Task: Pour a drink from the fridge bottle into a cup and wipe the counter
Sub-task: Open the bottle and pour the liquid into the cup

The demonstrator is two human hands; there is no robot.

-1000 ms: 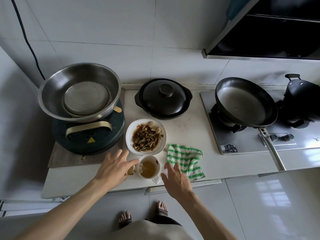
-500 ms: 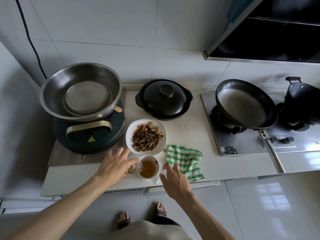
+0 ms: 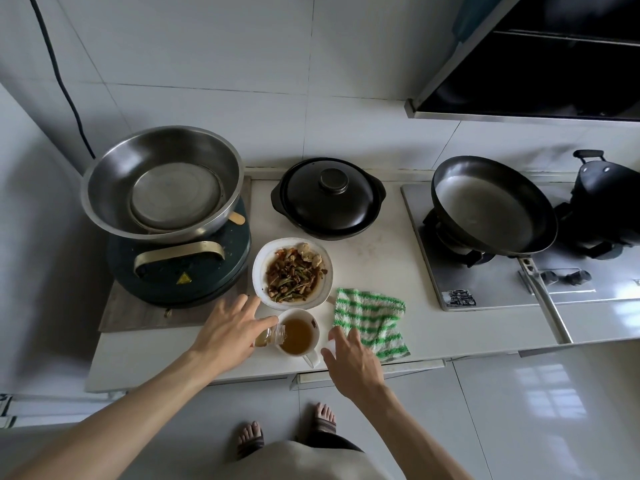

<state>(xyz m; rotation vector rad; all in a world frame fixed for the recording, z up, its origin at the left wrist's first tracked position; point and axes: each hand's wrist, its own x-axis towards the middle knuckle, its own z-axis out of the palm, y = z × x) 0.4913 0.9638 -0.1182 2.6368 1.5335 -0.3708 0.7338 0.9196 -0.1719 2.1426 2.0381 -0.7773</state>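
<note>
Bottle [image 3: 269, 336] neck lies tipped almost flat over the rim of the white cup [image 3: 297, 336], low in the middle of the frame, so the amber drink can run straight in; the cup already looks well filled with brown liquid. The left hand [image 3: 228, 336] is wrapped around the bottle's body, hiding most of it, fingers closed on it from above. The right hand [image 3: 349, 358] sits just right of the cup near its handle, curled on something small and white, possibly the bottle's cap, though the view is too poor to be sure. That keeps it ready for closing the bottle.

Just right of the cup lies a green-and-white striped cloth [image 3: 372, 320], crumpled on the worktop [image 3: 381, 258], close at hand for the wiping yet to come. Directly above the cup stands a white plate [image 3: 258, 275] holding stir-fried vegetables and meat. Farther out: a lidded black pot [image 3: 327, 199] at centre, a steel basin [image 3: 162, 183] stacked on a dark appliance at upper left, an empty dark pan [image 3: 491, 206] at right.
</note>
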